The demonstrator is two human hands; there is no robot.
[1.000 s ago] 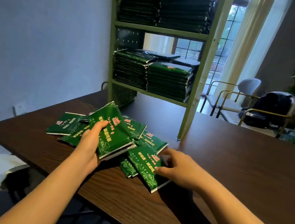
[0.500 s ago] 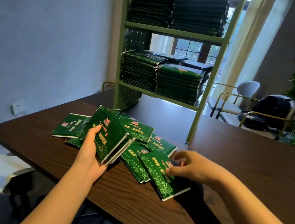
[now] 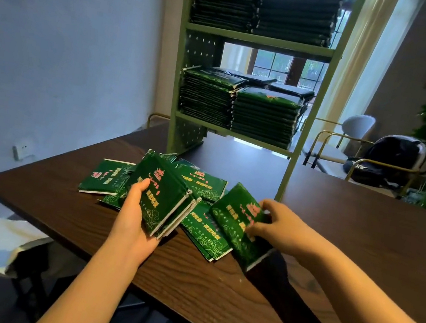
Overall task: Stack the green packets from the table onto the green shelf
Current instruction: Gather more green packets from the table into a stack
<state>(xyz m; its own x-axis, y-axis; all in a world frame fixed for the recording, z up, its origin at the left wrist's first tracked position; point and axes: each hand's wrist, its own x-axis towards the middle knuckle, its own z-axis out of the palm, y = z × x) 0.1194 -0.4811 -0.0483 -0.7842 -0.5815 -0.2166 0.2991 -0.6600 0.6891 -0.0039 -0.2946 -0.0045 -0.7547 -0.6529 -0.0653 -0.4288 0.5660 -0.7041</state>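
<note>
Head view, looking down over the dark wood table [image 3: 362, 244].

- Left hand [image 3: 135, 221]: grasping a bundle of green packets [image 3: 163, 195], thumb across the printed face, fingers under it. The bundle is tilted, white edges facing right. I cannot count the packets in it.
- Right hand [image 3: 280, 227]: fingers curled, pinching the far right edge of a single packet [image 3: 235, 222]. That packet is raised at its far end and overlaps another lying flat beneath it.
- Loose packets [image 3: 105, 176] lie spread on the table around and behind both hands, several overlapping; 1 sits apart at the left.
- Green shelf [image 3: 259, 39] stands on the table's far side, just behind the pile. I see 2 levels, each carrying stacks [image 3: 264, 119] of packets side by side.
- Right background: 2 chairs [image 3: 354, 129], a dark backpack [image 3: 388, 161] on the nearer one.
- Wall socket [image 3: 23, 149] on the left wall.
</note>
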